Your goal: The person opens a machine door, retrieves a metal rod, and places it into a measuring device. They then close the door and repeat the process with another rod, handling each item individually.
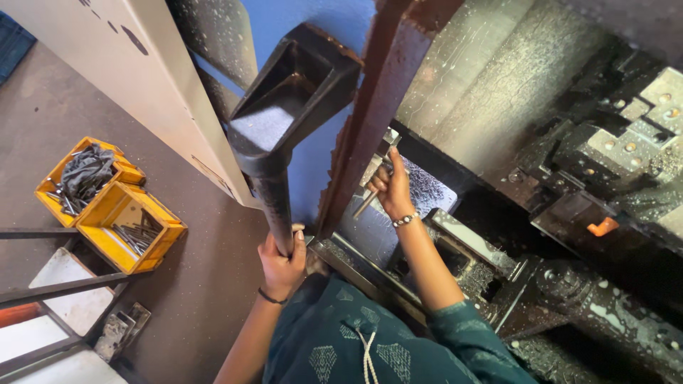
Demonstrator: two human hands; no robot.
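Observation:
My left hand [282, 262] grips the lower end of a long black machine door handle [279, 142] with a hollow rectangular top. My right hand [391, 189] is closed around a thin metal rod [367, 201] just inside the machine opening, beside a rusty brown door edge [373, 107]. I wear a beaded bracelet on the right wrist and a dark band on the left. My teal patterned garment [356, 345] fills the bottom of the view.
The wet, dark machine interior [605, 163] with a tool turret lies to the right. Two yellow crates [114, 206] holding metal rods and a grey rag stand on the brown floor at left. A beige cabinet panel [135, 78] leans at top left.

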